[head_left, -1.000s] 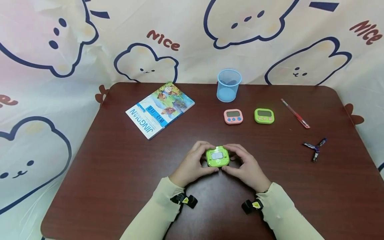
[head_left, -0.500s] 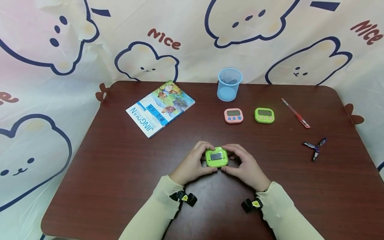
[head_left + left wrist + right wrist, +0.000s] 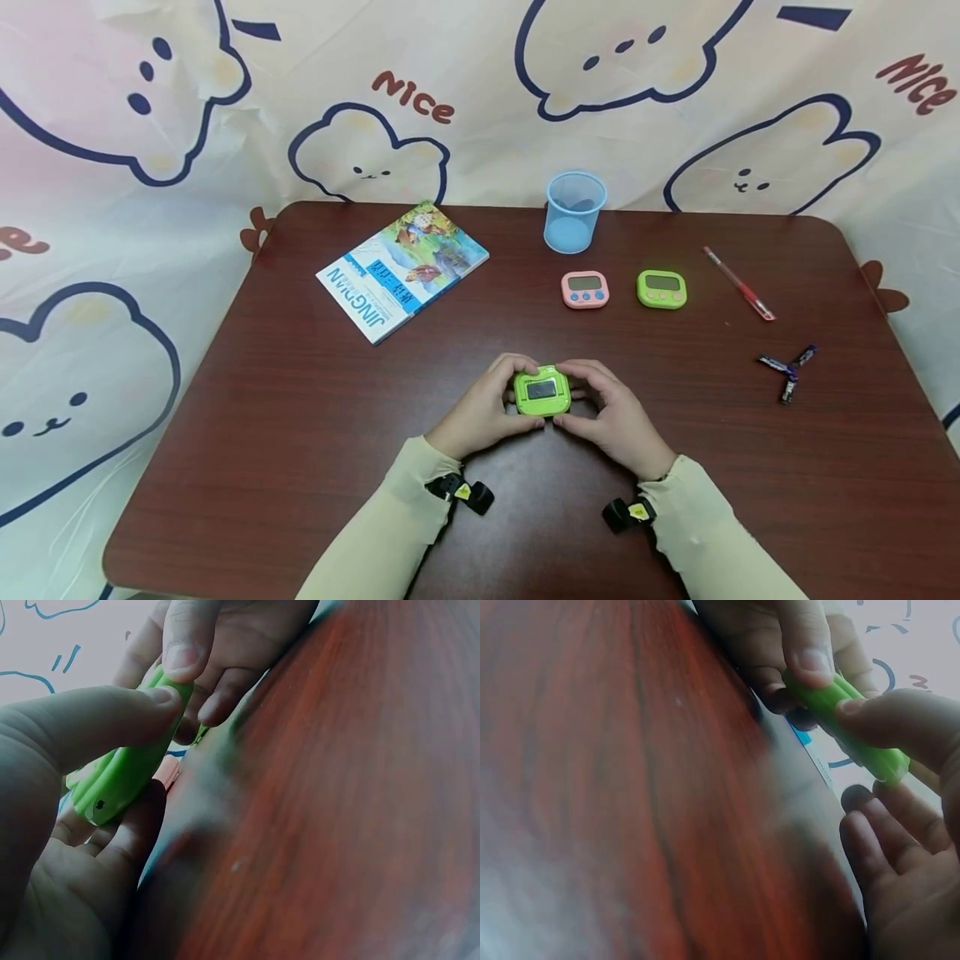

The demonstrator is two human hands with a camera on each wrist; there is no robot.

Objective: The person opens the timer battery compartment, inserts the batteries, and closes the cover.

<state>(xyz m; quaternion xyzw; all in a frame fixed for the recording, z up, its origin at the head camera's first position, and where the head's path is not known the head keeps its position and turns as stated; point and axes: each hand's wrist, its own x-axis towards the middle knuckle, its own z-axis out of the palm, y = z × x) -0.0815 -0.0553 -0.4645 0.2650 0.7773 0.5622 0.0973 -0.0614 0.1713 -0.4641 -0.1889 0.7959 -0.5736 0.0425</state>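
Both hands hold a green digital timer (image 3: 542, 392) above the near middle of the table. A dark grey rectangle shows on its upward face, with no coloured buttons visible. My left hand (image 3: 486, 408) grips the left side, thumb on the near edge and fingers at the far edge. From the right, my right hand (image 3: 621, 419) pinches the other side the same way. In the left wrist view, the timer's edge (image 3: 124, 776) lies between thumb and fingers. Both thumbs press the timer (image 3: 840, 716) in the right wrist view; its underside is partly hidden.
Beyond the hands lie a pink timer (image 3: 585, 290) and another green timer (image 3: 662, 289). A blue cup (image 3: 573, 218) stands near the back edge, and a book (image 3: 402, 275) lies back left. At right are a red pen (image 3: 738, 283) and several small batteries (image 3: 790, 371) on the brown table (image 3: 300, 467).
The held timer has shifted and tilted slightly; the rectangle on its face went from pale glare to dark grey. Both hands keep their hold in nearly the same place.
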